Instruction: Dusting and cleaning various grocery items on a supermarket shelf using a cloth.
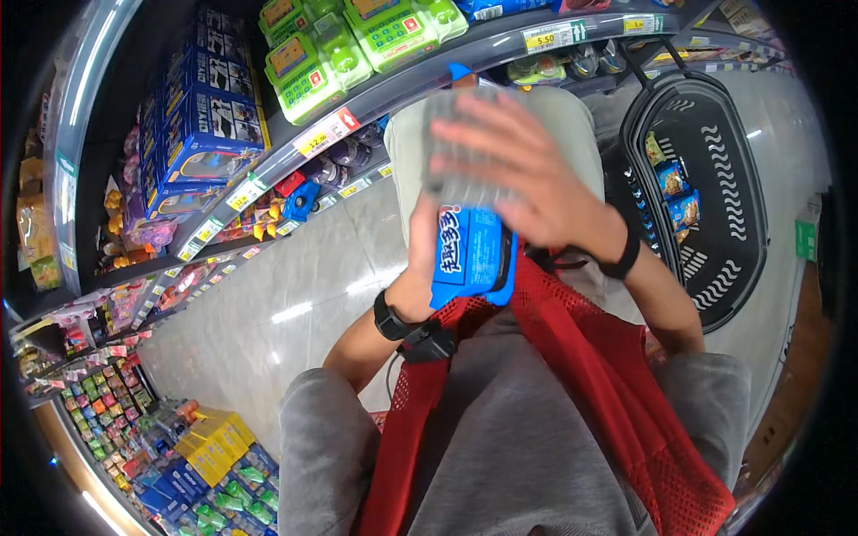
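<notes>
One blue package [463, 255] lies between left fingers [419, 234] and blurred right fingers [493, 141].

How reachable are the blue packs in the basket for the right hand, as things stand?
Probably yes: the basket is open at the person's right, and the blue packs show inside. But the right hand is over a blurred grey item, so may need freeing.

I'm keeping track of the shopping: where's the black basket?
In the head view, the basket is at the right, past the right hand, with blue packets inside.
</notes>
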Action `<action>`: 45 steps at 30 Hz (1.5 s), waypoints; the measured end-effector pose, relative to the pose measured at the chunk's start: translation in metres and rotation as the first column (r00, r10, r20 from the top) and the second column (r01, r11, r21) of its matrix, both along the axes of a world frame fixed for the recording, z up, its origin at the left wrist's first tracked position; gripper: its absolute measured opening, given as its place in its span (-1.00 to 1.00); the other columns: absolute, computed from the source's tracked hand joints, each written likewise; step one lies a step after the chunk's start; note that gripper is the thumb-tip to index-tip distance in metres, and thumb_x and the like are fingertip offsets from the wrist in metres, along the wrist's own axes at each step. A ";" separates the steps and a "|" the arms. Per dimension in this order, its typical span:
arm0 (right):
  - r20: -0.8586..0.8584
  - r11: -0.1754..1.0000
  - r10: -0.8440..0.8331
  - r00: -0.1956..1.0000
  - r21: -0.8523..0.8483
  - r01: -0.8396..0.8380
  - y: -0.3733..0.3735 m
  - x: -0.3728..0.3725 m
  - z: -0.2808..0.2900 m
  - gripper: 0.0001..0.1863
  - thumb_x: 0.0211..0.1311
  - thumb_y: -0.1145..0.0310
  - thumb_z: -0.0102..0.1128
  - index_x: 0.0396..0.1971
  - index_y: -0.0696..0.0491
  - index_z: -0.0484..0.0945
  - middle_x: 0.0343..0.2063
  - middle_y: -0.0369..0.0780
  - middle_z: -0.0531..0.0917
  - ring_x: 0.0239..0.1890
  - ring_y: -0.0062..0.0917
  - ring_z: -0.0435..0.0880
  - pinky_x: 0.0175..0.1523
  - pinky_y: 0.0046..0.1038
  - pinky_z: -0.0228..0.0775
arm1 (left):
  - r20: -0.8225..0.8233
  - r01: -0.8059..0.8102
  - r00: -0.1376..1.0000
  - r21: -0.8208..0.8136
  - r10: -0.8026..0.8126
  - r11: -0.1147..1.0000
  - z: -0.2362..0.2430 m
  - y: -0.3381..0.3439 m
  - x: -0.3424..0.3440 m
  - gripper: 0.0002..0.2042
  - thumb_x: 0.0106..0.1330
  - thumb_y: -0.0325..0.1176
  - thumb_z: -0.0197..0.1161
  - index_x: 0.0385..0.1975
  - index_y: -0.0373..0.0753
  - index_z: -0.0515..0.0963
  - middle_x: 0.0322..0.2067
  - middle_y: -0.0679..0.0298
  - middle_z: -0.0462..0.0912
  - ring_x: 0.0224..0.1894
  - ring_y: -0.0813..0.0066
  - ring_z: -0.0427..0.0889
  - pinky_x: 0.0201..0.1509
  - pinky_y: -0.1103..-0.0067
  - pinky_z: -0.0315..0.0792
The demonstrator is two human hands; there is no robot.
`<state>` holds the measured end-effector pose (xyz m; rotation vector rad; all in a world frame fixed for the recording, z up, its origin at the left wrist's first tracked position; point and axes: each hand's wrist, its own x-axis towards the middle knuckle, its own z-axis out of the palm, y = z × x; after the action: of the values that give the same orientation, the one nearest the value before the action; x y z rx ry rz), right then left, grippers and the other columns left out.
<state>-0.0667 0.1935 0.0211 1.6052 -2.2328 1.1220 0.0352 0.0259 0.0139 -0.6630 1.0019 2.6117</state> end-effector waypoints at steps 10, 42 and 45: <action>0.546 0.769 -0.343 0.764 -0.303 0.562 0.037 -0.028 -0.036 -0.51 0.46 0.09 -0.05 -0.47 0.24 0.53 -0.71 -0.36 0.41 -0.57 -0.67 0.36 -0.43 -0.41 0.18 | -0.228 0.159 0.964 0.092 -0.135 0.983 0.028 -0.008 0.015 -0.06 0.09 0.08 0.22 0.43 -0.37 0.12 0.33 -0.16 0.31 0.32 -0.05 0.39 0.41 0.26 0.30; 0.515 0.431 -0.661 -0.545 0.856 0.287 0.480 0.086 -0.225 -0.39 0.21 -0.11 0.30 -0.02 0.17 0.65 -0.22 -0.23 0.72 -0.21 -0.52 0.63 -0.03 -0.44 0.43 | 0.032 0.690 0.654 -0.434 -0.756 0.579 -0.011 0.049 -0.073 -0.34 0.33 -0.27 0.11 0.44 -0.21 0.13 0.22 0.04 0.46 0.26 0.26 0.46 0.26 0.44 0.31; 0.472 0.407 -0.683 -0.557 0.880 0.247 0.493 0.091 -0.273 -0.39 0.17 -0.17 0.31 -0.09 0.11 0.67 -0.28 -0.27 0.71 -0.27 -0.51 0.60 -0.09 -0.41 0.41 | 0.117 0.688 0.683 -0.436 -0.721 0.581 -0.014 0.042 -0.064 -0.39 0.32 -0.28 0.11 0.39 -0.22 0.22 0.20 0.06 0.47 0.21 0.30 0.51 0.22 0.49 0.35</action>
<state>0.0241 0.6864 -0.2522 -1.7237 -3.1093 1.6561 -0.0285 0.0675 -0.0006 -0.1607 1.5318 1.7024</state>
